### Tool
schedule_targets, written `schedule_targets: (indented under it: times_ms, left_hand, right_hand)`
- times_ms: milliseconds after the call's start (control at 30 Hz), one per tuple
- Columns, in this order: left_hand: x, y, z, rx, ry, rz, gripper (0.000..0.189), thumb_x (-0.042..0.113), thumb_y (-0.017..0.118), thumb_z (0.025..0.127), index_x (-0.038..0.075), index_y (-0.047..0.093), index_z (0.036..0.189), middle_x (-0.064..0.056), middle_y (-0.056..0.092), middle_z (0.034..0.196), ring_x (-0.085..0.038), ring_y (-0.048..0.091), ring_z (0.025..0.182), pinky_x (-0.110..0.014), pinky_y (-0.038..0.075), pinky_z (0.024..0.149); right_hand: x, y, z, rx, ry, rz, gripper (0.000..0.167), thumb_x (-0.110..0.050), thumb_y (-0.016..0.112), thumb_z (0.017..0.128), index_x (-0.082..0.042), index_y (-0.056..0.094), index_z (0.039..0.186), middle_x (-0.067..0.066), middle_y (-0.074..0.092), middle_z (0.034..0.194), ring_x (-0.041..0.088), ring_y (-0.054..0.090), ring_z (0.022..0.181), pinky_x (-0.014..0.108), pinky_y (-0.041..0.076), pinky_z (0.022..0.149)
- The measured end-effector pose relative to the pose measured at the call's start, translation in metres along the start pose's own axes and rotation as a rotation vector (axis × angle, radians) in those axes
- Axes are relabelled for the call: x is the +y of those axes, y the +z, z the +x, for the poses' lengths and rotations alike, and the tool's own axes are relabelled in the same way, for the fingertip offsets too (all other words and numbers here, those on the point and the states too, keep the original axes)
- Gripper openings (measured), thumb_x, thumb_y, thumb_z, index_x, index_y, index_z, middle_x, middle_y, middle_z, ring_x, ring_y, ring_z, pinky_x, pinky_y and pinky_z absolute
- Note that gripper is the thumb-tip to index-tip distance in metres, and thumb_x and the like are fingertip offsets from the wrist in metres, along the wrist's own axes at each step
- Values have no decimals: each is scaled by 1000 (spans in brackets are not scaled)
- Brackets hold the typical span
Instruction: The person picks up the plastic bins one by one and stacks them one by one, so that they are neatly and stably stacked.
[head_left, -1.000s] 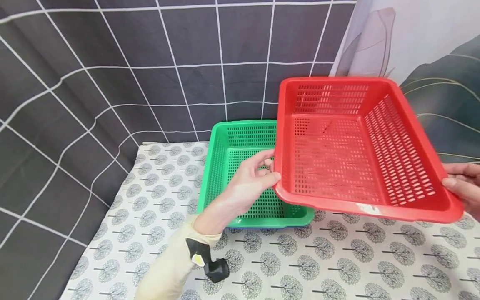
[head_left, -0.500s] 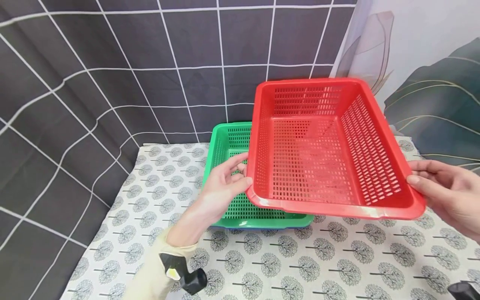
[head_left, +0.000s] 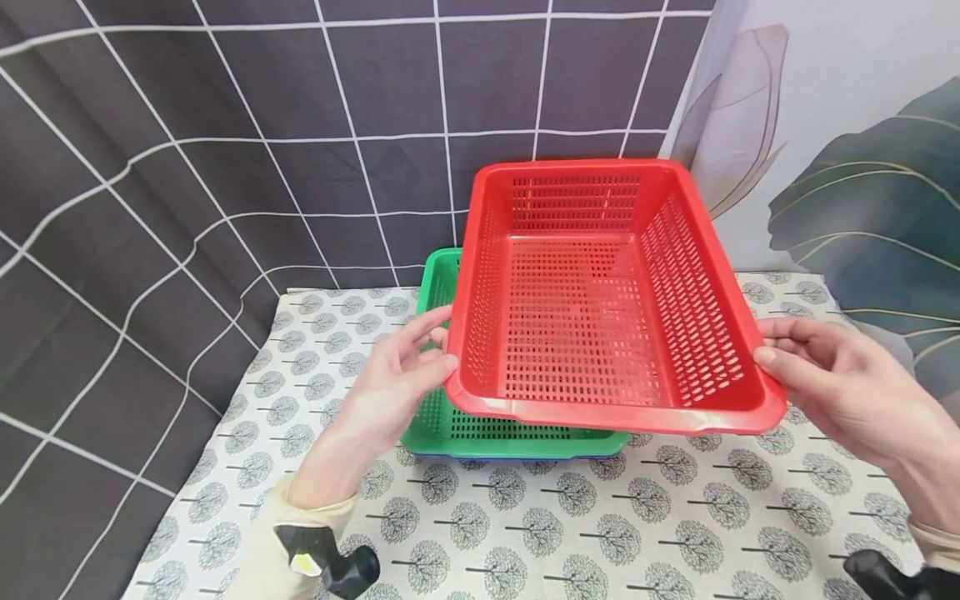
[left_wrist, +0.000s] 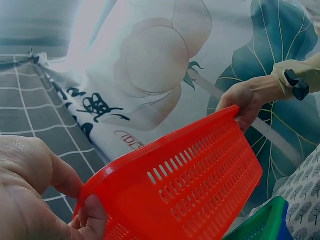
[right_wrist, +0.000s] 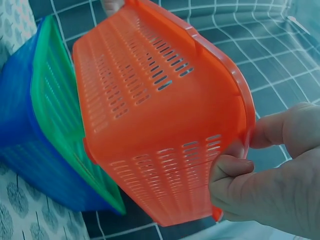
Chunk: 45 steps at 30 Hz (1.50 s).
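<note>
Both hands hold a red plastic basket [head_left: 577, 317] with slotted walls and nothing inside. My left hand [head_left: 390, 383] pinches its left rim between thumb and fingers, and my right hand [head_left: 840, 383] pinches the right rim. The basket is in the air, tilted so its inside faces the head camera. Under it a green basket [head_left: 517, 447] sits nested in a blue basket [right_wrist: 20, 100] on the table; the red one hides most of the green in the head view. In the left wrist view the red basket's slotted side [left_wrist: 200, 175] spans between the two hands.
A white cloth with tree prints [head_left: 525, 533] covers the table. Dark curtain with a white grid [head_left: 360, 100] hangs behind and to the left. At the right stands a pale backdrop with large leaf prints [head_left: 877, 200].
Both hands have carried the red basket leftward, from the right side to over the green basket. The green basket has stayed in place. More of the right hand now shows.
</note>
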<state>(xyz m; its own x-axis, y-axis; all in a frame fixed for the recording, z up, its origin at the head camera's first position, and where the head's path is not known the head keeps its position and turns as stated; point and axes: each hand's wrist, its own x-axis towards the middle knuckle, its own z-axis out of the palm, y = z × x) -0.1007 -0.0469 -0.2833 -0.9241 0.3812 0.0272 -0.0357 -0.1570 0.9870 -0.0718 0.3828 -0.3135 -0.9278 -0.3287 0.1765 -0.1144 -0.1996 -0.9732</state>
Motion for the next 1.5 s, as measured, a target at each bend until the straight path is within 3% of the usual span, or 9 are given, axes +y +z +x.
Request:
schedule_targets:
  times_ms: [200,633,800,1067,1267,1500]
  left_hand:
    - [1,-13,-8,-2,26,8,65,-15,52,87,-8,33,150,-7,51,101,-12,61,87,-30,49,96]
    - [-1,-37,-19,-44,84,26,66,-16,51,87,-11,30,150,-7,55,100,-12,64,86,-35,48,99]
    - [-1,-43,-23,-37,85,30,64,-15,51,88,-11,31,149,-7,57,100,-12,65,85,-35,48,97]
    - [-6,-55,-28,-37,120,45,64,-15,53,87,-13,32,148,-6,60,99,-12,63,84,-34,47,96]
    - [-10,-62,-28,-42,118,62,63,-14,53,88,-12,33,148,-8,60,101,-14,64,88,-34,50,91]
    - [-17,-69,-29,-54,114,64,63,-16,53,87,-13,34,147,-7,60,98,-13,65,81,-33,53,85]
  right_hand:
    - [5,12,9,3,22,-15,28,18,38,99,8,53,120,20,59,103,23,65,90,27,57,78]
    - [11,33,22,-2,57,-1,28,17,41,99,6,52,122,20,58,106,23,63,92,27,56,82]
    - [13,42,24,48,100,-83,25,13,46,100,4,50,123,18,59,106,22,63,91,25,55,80]
    - [21,54,30,21,59,-55,25,16,45,98,8,50,120,19,59,104,21,62,90,25,56,78]
    - [25,59,31,41,82,-152,24,12,49,98,10,45,122,19,57,104,20,61,89,24,55,76]
    - [29,64,33,38,143,-251,26,6,51,100,13,43,124,19,58,104,20,62,89,24,54,78]
